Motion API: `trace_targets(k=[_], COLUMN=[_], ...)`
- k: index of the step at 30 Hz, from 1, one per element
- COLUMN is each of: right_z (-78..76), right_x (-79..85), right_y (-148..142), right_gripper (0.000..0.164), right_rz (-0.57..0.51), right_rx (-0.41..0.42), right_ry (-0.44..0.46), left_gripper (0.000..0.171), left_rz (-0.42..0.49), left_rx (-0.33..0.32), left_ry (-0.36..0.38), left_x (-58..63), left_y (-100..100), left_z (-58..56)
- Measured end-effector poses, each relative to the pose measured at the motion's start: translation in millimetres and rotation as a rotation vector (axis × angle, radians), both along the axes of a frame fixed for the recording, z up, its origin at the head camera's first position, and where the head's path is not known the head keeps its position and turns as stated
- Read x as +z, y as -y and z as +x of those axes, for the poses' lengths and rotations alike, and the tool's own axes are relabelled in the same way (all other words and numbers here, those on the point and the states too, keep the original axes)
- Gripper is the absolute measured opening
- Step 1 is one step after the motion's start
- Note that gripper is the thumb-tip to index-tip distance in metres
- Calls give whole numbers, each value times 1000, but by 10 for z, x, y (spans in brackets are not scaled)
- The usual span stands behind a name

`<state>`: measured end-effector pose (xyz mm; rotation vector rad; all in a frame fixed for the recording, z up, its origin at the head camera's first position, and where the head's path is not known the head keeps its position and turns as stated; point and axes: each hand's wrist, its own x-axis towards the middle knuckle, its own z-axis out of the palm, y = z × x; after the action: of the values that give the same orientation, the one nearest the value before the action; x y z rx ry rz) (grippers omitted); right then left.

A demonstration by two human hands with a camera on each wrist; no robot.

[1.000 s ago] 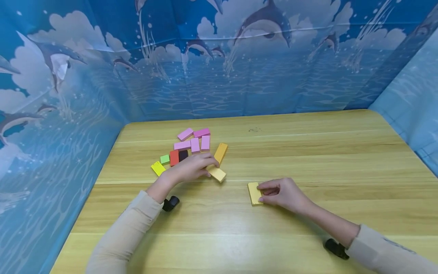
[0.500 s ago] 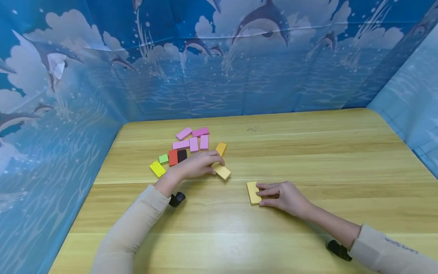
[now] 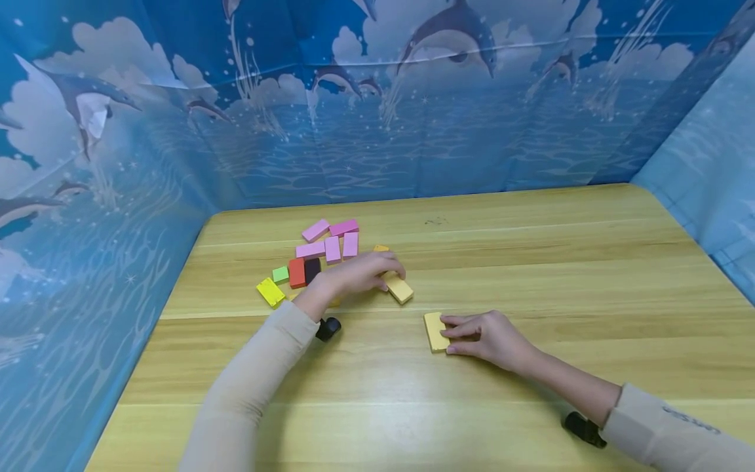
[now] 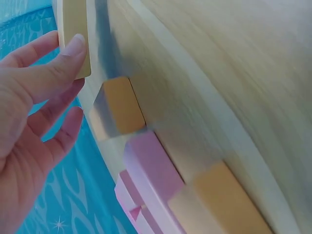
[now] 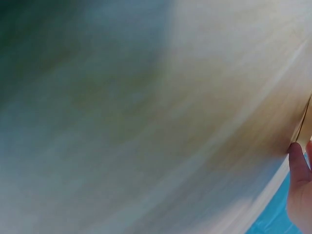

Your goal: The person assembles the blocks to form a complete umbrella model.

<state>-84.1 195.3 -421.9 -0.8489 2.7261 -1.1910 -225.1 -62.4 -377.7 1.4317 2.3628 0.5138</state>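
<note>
My left hand (image 3: 361,272) pinches a pale yellow block (image 3: 400,289) between thumb and fingers. In the left wrist view this block (image 4: 74,22) appears held above the table, the thumb across its face. To the right, another pale yellow block (image 3: 434,332) lies on the table. My right hand (image 3: 494,339) holds that block at its right side with fingertips and thumb. Only part of the right hand (image 5: 300,190) shows at the edge of the right wrist view. An orange block (image 3: 381,248) behind the left hand is mostly hidden by it.
Several pink blocks (image 3: 333,250) lie at the back left. Nearer are a red block (image 3: 297,273), a black block (image 3: 312,269), a green block (image 3: 280,275) and a bright yellow block (image 3: 271,292). Dolphin-print cloth (image 3: 354,151) stands behind the wooden table (image 3: 560,262).
My left hand has carried its pale yellow block to the right, toward the other one. My right hand stays by its block, its fingers shifted slightly.
</note>
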Motion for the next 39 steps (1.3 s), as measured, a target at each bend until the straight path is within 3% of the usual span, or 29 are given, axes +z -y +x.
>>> trace_targets(k=[15, 30, 39], right_z=[-12, -3, -5], right_x=[-1, -11, 11], right_y=[7, 2, 10], right_gripper=[28, 28, 27], right_rz=[1, -19, 30], right_rx=[15, 20, 43], right_ry=[-19, -25, -94], left_gripper=[31, 31, 32], left_rz=[-18, 57, 46], left_rx=[-106, -133, -151], left_ry=[41, 16, 17], left_x=[-70, -180, -166], left_y=[-295, -435, -491], left_z=[-75, -54, -12])
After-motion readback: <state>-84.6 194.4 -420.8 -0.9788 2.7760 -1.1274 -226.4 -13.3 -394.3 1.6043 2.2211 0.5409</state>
